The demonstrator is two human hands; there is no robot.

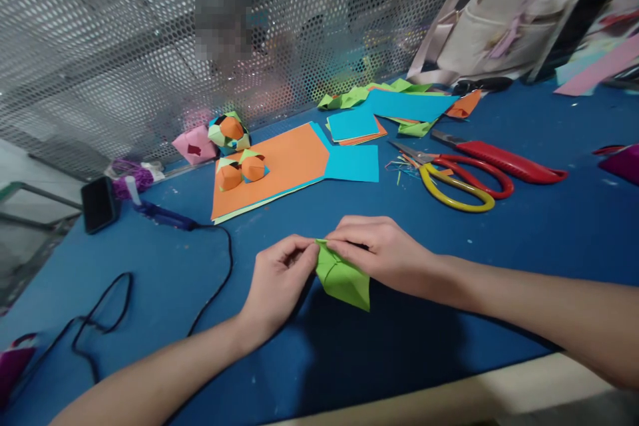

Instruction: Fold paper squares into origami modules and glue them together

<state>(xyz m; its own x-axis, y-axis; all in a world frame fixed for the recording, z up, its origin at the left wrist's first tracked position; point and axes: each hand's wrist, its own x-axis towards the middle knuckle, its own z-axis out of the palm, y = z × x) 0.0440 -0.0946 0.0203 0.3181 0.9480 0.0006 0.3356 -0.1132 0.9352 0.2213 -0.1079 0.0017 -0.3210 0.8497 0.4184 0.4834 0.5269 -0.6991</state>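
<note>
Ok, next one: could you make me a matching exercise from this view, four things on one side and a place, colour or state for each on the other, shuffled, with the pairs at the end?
Things
1. Green paper
2. Scissors
3. Phone
4. Backpack

Descriptions
A. Pale, at the upper right of the picture
B. One red handle, one yellow
C. Dark screen, toward the left of the picture
D. Held between the left hand and the right hand

Pairs: 1-D, 2-B, 3-C, 4-A
</note>
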